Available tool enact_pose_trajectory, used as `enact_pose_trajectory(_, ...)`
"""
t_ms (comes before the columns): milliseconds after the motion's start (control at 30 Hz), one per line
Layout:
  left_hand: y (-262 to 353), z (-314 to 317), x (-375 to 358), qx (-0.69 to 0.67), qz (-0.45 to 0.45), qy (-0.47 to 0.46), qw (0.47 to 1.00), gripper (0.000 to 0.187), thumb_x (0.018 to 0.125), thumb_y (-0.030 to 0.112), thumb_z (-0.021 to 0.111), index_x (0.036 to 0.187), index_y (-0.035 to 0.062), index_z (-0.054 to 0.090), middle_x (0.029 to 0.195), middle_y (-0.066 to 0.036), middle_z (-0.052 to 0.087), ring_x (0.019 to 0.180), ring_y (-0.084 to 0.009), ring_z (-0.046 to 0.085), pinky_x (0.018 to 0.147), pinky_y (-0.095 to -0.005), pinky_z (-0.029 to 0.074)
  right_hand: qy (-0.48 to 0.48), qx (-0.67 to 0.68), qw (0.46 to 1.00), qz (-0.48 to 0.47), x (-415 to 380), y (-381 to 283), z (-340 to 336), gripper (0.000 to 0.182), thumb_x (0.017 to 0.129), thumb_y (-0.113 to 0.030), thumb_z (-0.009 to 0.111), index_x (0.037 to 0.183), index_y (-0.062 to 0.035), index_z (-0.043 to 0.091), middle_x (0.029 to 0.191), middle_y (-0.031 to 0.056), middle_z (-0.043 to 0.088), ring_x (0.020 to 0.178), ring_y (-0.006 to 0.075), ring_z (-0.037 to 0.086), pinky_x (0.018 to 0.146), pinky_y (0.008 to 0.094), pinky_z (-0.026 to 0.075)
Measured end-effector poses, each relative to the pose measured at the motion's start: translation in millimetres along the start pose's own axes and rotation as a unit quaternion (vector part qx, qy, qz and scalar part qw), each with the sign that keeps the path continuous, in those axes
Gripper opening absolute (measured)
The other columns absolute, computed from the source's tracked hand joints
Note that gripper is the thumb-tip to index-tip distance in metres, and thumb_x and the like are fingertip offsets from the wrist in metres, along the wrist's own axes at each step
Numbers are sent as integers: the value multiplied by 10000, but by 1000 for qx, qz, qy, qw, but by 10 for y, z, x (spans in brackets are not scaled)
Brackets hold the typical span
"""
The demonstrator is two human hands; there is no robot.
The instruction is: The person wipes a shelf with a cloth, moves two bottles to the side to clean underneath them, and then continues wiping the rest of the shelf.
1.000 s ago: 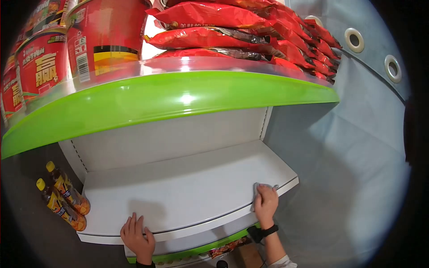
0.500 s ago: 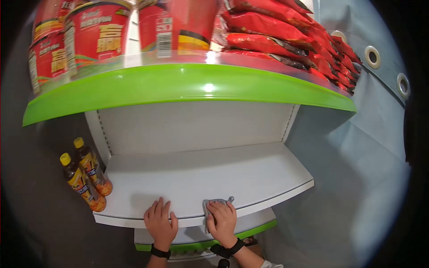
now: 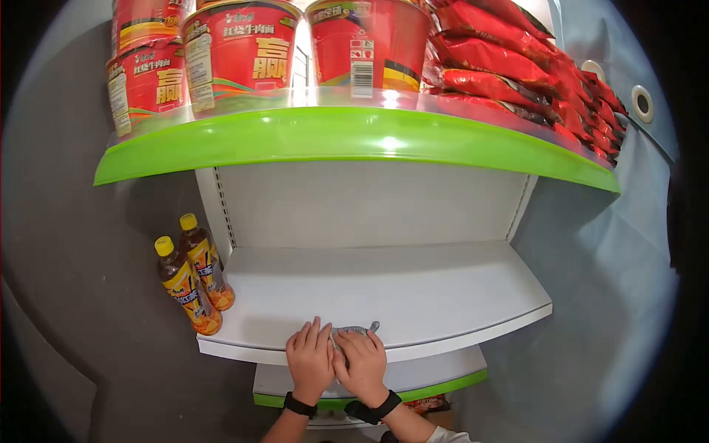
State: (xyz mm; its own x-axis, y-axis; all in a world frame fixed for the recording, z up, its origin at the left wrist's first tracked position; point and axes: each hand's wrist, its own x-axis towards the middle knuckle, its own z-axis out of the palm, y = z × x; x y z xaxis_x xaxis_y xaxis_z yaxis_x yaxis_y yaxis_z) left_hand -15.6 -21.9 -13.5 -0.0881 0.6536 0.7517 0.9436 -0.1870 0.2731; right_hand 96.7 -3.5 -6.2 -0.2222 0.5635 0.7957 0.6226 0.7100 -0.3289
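Note:
A grey cloth [image 3: 354,328] lies near the front edge of the white shelf [image 3: 399,284]. My right hand [image 3: 362,358] presses down on it with bent fingers, and a bit of cloth sticks out beyond the fingertips. Just left of it, almost touching, my left hand [image 3: 309,358] rests on the shelf edge, fingers stretched out and holding nothing. Both wrists wear black bands.
Two yellow-capped drink bottles [image 3: 188,288] stand at the shelf's left end. Above, a green-edged shelf [image 3: 354,136] holds red noodle tubs [image 3: 244,48] and stacked red packets [image 3: 495,55]. A lower green-edged shelf [image 3: 443,369] sits beneath. Blue-grey curtain [image 3: 642,192] hangs at right.
My left hand has come rightward along the shelf edge, close to my right hand. My right hand has moved left on the shelf with the cloth. The view has shifted, so the shelves appear further right.

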Motion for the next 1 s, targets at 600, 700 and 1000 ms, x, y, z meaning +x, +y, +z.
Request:
enact_pose_trajectory(600,74,-7,48,55,-16,-41,998,331,808,97,487,1118,61,597,1244,-109,549,1153,-293,480,970,-415,309,84,-104,990,49,-162,1105,-783,227,705,-133,572,909,-68,648,985,70,656,970,240,600,955,405,352)
enact_pose_trajectory(700,75,9,54,63,-17,-38,997,334,809,86,480,1121,64,599,1247,-103,550,1162,-289,480,969,-408,312,92,-129,986,45,-211,1404,-1002,237,706,-127,560,916,-62,648,991,73,654,972,242,597,960,406,347)
enact_pose_trajectory(1000,64,63,32,101,-21,-20,995,376,769,45,460,1109,65,619,1253,-98,555,1156,-285,496,955,-397,322,116,-184,974,66,-357,2270,-1689,255,724,-105,514,934,-55,651,999,79,654,986,250,587,978,412,333)
